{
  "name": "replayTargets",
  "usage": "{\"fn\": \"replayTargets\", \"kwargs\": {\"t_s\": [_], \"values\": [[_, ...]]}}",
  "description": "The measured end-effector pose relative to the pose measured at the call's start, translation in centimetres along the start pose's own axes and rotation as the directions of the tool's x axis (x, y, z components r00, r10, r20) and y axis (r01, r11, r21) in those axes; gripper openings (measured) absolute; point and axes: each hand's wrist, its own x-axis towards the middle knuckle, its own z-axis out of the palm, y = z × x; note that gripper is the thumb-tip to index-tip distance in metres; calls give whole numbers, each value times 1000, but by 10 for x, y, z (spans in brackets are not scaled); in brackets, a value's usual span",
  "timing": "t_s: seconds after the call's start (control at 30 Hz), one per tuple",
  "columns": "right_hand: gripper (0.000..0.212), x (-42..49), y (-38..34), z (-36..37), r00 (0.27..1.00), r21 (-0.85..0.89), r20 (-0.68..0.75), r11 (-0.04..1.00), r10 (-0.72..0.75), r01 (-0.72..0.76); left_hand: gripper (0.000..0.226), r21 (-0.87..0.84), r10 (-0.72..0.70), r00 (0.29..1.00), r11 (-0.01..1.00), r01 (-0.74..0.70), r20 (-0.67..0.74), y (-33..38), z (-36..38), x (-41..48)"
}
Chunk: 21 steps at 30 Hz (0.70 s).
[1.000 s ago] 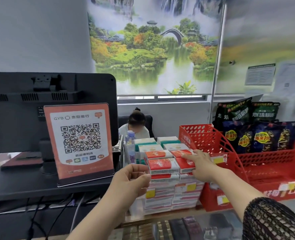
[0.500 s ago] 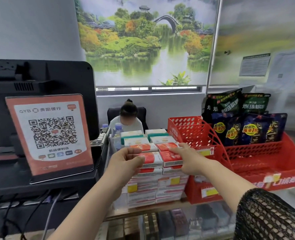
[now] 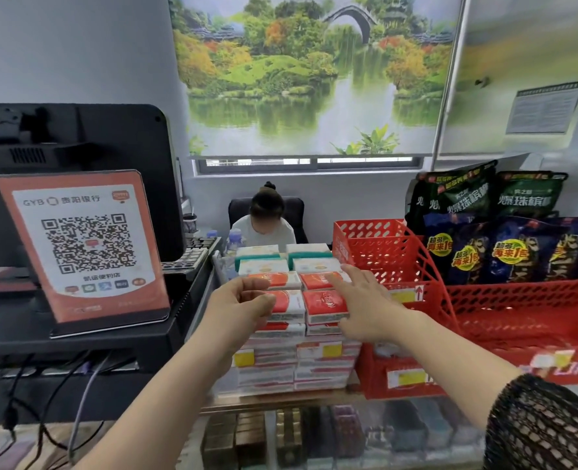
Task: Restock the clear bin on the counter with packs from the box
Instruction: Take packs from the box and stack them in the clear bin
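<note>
The clear bin (image 3: 222,266) stands on the counter, filled with stacked red-and-white packs in two columns. My left hand (image 3: 238,308) is closed around the top front pack (image 3: 289,301) of the left column, thumb on top. My right hand (image 3: 365,305) lies open on the right column, its index finger stretched onto a rear pack (image 3: 314,281) and the palm beside the front right pack (image 3: 323,305). Green-and-white packs (image 3: 309,257) sit at the back of the bin. The box is out of view.
A QR-code payment sign (image 3: 84,245) and a black monitor (image 3: 77,147) stand to the left. Red mesh baskets (image 3: 392,252) with dark snack bags (image 3: 504,252) are close on the right. A seated person (image 3: 267,215) is behind the counter. Below is a glass display case (image 3: 314,435).
My left hand has moved forward from in front of the bin up onto the top of the left column. My right hand stays on the right column.
</note>
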Motion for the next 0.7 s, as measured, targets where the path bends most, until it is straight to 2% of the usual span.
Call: {"fn": "replayTargets", "kwargs": {"t_s": [0.07,0.23,0.7], "values": [[82,10,-1,-2,1000,-6,1,1000,6,-6,17,-13,-4,1000,1000,4,3,2,1,2],[67,25,-5,9,990,-14,139,1000,15,-14,17,-5,3,1000,1000,-3,6,1,3,5],[66,20,-14,18,991,-53,124,998,48,-42,17,21,43,999,999,-43,-10,-7,20,4]]}}
